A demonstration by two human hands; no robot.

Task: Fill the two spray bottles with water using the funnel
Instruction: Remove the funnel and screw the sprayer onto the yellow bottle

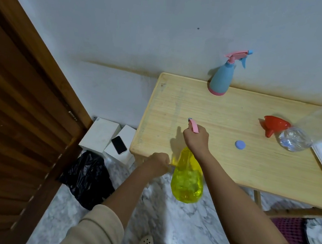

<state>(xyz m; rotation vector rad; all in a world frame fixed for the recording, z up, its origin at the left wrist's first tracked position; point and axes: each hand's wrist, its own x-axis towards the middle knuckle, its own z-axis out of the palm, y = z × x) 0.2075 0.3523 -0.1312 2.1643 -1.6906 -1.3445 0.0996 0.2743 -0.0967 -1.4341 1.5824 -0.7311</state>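
Left hand (158, 162) grip pinches yellow bottle (188, 180); right hand (196, 139) grip wraps pink sprayer (193, 125).

Yellow bottle (187, 179) tilted midair, blue bottle (221, 78) upright, red funnel (274, 125) on side.

A pale grey painted wall (165, 24) rises behind a light wooden table (250, 166) set against it, and a brownish stain line runs along the wall's lower part. On the left stands a brown slatted wooden door (19, 118). The white-and-grey marbled floor (176, 221) carries two white boxes (100, 133), one with a black phone (119, 145) on it, and a crumpled black plastic bag (87, 179).
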